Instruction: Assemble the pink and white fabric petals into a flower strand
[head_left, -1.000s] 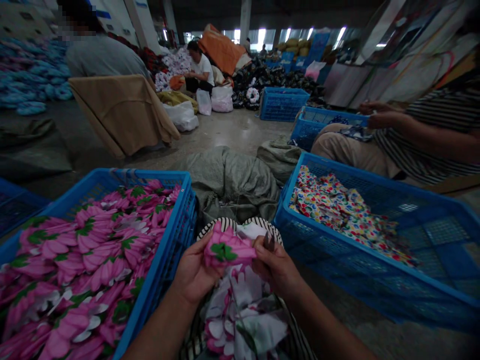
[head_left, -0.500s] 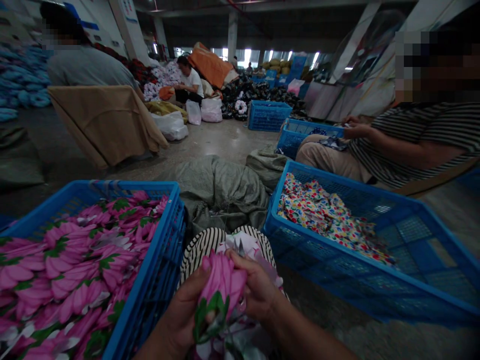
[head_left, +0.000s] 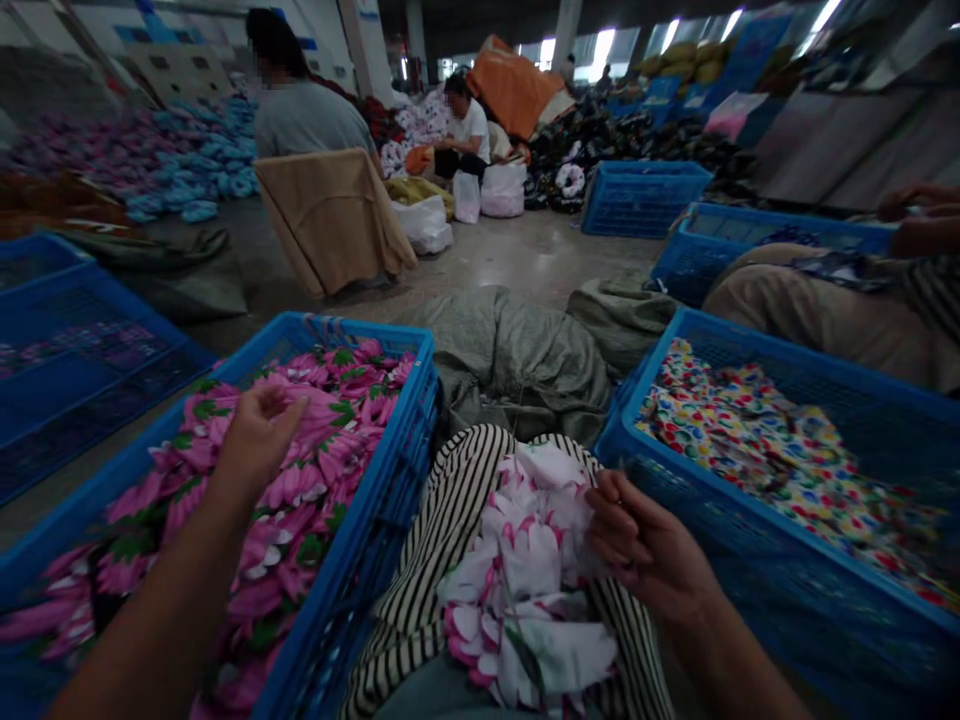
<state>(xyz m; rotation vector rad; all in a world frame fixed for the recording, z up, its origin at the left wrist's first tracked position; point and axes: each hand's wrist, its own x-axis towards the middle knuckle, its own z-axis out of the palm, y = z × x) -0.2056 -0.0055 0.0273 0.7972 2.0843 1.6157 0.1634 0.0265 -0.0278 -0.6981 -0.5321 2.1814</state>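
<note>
My left hand (head_left: 259, 430) is over the left blue crate (head_left: 431, 350), its thumb and fingers apart. Pink fabric flower pieces (head_left: 360, 385) with green leaf shapes fill that crate, and one lies right by my thumb. My right hand (head_left: 637, 540) is above my right thigh with its fingers curled round small snips, mostly hidden in the grip. White and pink petal-shaped fabric pieces (head_left: 529, 545) lie in a heap on my lap, over striped cloth (head_left: 457, 500). My right fingertips are at the edge of this heap.
On the right, a blue crate (head_left: 750, 500) holds multicoloured printed fabric pieces (head_left: 750, 420). A grey-green sack (head_left: 510, 345) lies ahead between the crates. Another blue crate (head_left: 90, 350) stands far left. Co-workers sit at the back left and close on the right.
My left hand has moved from my lap to the left crate and let go of the pink flower piece. My right hand has shifted right. The view has turned left.
</note>
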